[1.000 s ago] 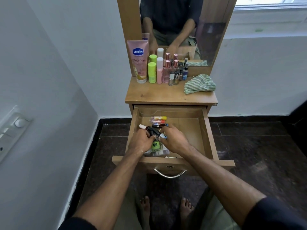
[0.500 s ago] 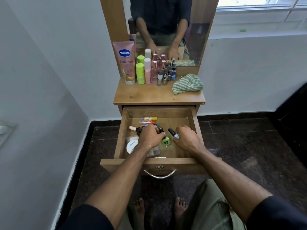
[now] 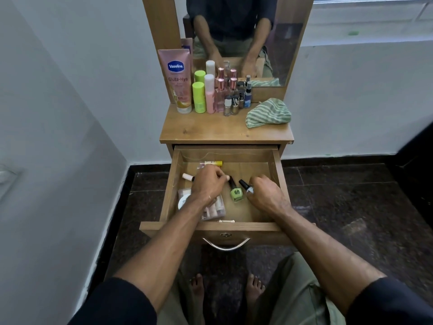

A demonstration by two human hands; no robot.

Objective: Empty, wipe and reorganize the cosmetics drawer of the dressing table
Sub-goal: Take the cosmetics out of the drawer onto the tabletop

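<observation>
The wooden drawer [image 3: 277, 174] of the dressing table is pulled out. My left hand [image 3: 207, 184] is inside it, its fingers curled round small tubes at the middle left. My right hand [image 3: 266, 192] grips a nail polish bottle with a black cap [image 3: 245, 185]. Between the hands lies a green nail polish bottle [image 3: 236, 193]. A yellow-capped lip balm [image 3: 214, 163] lies at the back. A white-tipped tube [image 3: 187, 177], a round white compact [image 3: 183, 201] and a clear pouch of pink items [image 3: 214, 211] lie at the left.
On the table top [image 3: 210, 131] stand a pink Vaseline tube [image 3: 176, 80], green and pink bottles [image 3: 199, 97], perfume and nail polish bottles [image 3: 230, 104], and a green striped cloth [image 3: 268, 112]. A mirror [image 3: 234, 38] rises behind. White walls flank the table; dark floor lies below.
My hands have moved apart in the drawer: the left shifted back and left over the tubes, the right drew toward the right wall with the black-capped bottle. The green bottle now lies uncovered.
</observation>
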